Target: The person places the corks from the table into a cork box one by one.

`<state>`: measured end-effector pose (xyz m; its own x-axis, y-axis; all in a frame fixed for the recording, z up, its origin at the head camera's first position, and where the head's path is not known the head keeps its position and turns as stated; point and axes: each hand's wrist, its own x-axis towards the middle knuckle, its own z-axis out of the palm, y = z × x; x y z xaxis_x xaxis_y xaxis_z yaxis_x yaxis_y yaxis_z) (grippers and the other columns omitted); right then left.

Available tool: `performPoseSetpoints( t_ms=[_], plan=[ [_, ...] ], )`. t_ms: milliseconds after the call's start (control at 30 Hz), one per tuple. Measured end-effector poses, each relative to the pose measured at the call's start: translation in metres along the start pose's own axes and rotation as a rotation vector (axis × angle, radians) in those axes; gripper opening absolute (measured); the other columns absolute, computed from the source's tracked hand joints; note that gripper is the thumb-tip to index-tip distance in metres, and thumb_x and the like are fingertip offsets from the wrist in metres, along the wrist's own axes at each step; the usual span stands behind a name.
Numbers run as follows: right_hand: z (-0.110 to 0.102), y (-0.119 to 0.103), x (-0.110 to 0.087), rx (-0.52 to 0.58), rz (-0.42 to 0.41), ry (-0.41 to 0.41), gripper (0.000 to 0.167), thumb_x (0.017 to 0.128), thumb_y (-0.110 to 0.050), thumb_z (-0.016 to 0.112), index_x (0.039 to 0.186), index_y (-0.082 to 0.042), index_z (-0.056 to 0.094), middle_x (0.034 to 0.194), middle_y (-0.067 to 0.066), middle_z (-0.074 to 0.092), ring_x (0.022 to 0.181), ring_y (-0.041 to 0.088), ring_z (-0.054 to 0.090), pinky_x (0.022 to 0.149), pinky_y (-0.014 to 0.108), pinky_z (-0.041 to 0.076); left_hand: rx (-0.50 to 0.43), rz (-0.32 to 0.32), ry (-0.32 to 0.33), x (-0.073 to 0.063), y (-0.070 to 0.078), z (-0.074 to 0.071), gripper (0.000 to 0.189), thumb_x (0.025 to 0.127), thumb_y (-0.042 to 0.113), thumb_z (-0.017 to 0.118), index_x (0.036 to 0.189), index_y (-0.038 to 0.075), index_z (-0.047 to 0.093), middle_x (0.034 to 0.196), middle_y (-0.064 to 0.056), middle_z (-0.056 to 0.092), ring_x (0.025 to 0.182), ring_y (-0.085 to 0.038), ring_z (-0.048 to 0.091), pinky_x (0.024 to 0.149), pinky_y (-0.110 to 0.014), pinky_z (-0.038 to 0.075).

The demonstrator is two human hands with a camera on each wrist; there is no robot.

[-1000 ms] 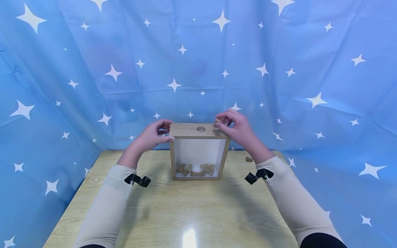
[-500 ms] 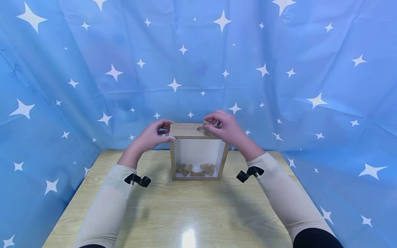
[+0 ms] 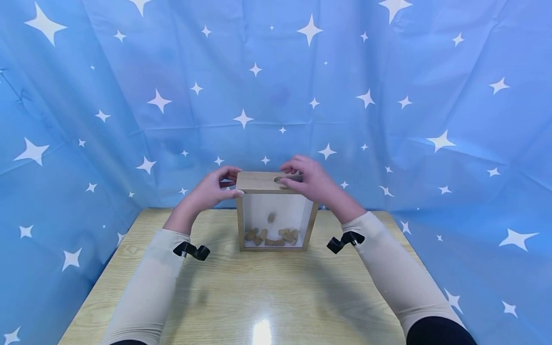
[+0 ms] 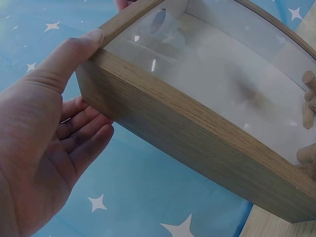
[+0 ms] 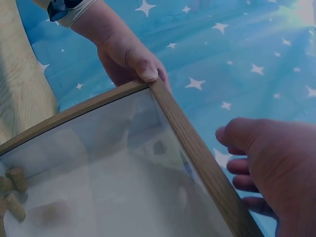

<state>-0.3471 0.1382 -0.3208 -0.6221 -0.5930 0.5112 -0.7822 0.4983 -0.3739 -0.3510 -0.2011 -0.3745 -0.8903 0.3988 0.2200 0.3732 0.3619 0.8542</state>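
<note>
A shallow wooden box (image 3: 256,181) with a clear front and a round hole in its top stands upright on the table. At its upper left corner my left hand (image 3: 214,188) grips the frame, thumb in front and fingers behind. My right hand (image 3: 311,179) is over the top beside the hole, thumb and fingers apart with nothing between them. Inside the box, a blurred cork (image 3: 271,217) is in mid-air below the hole. Several corks (image 3: 288,235) lie along the box's bottom; some also show in the right wrist view, where a cork (image 5: 16,178) lies at the left.
The wooden table (image 3: 258,287) extends in front of and to both sides of the box. A blue curtain (image 3: 276,86) with white stars hangs close behind it and along the sides. Black wrist mounts (image 3: 191,250) stick out from the sleeves.
My right hand has moved left to the hole with a cork and let it go. That cork now falls inside the box. My left hand has stayed on the corner.
</note>
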Motion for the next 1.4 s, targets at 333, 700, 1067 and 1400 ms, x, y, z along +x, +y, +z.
performPoseSetpoints(
  t_ms=[333,700,1067,1400],
  plan=[
    [-0.008,0.004,-0.011,0.048,0.066,0.039,0.018,0.103,-0.013,0.081,0.12,-0.007,0.079,0.114,0.005,0.069,0.109,0.024,0.062,0.093,0.044,0.061,-0.002,0.006,0.002,0.0,0.0,0.0,0.071,0.098,0.026,0.089,0.157,0.009,0.054,0.147,-0.016,0.06,0.142,-0.038,0.057,0.12,-0.059,0.048],
    [-0.033,0.04,-0.05,0.082,0.147,0.242,0.007,0.104,-0.004,0.077,0.11,-0.003,0.079,0.103,0.008,0.072,0.094,0.019,0.063,0.082,0.032,0.055,0.007,0.0,0.005,-0.001,0.0,0.0,0.071,0.098,0.028,0.089,0.157,0.011,0.054,0.146,-0.015,0.06,0.142,-0.038,0.057,0.118,-0.059,0.051],
    [-0.036,0.1,-0.112,-0.023,0.297,0.198,0.009,0.108,-0.006,0.073,0.114,-0.001,0.078,0.107,0.011,0.07,0.099,0.024,0.062,0.079,0.03,0.052,0.007,-0.014,0.011,0.0,0.0,0.0,0.071,0.097,0.028,0.09,0.158,0.012,0.055,0.147,-0.014,0.06,0.143,-0.037,0.057,0.118,-0.057,0.05],
    [-0.016,0.158,-0.159,-0.034,0.405,0.158,0.025,0.108,-0.01,0.075,0.13,0.001,0.072,0.122,0.022,0.07,0.111,0.041,0.065,0.091,0.056,0.054,0.008,-0.017,0.007,0.0,0.0,0.001,0.072,0.098,0.028,0.09,0.158,0.012,0.054,0.148,-0.014,0.059,0.144,-0.038,0.056,0.118,-0.057,0.051]
  ],
)
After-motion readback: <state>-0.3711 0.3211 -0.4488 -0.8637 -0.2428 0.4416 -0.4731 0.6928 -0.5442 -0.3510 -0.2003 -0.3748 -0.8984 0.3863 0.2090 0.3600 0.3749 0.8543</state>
